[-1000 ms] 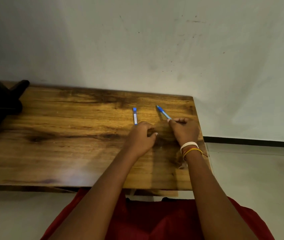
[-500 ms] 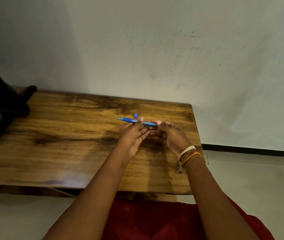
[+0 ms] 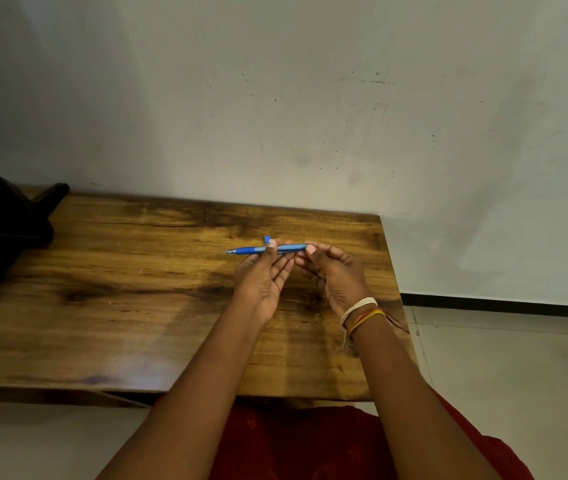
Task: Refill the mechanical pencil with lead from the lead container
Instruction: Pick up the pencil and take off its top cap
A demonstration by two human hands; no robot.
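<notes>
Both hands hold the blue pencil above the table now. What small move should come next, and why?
Probably the right hand should pull the cap off the rear end. The mechanical pencil is held level, tip pointing left; the left hand pinches its middle and the right fingertips sit at its back end. The lead container lies untouched on the table behind.

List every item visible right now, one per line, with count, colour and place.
blue mechanical pencil: one, blue, held level above the table, tip pointing left.
small blue lead container: one, blue, on the table behind the pencil, mostly hidden.
brown wooden table: one, brown, against the wall.
black stand: one, black, at the table's left end.
grey wall: one, behind the table.
pale tiled floor: right of the table.
thread wristbands: several, white, orange and yellow, right wrist.
red garment: one, bottom edge.
left hand: pinches the pencil's middle.
right hand: holds the pencil's right end.
</notes>
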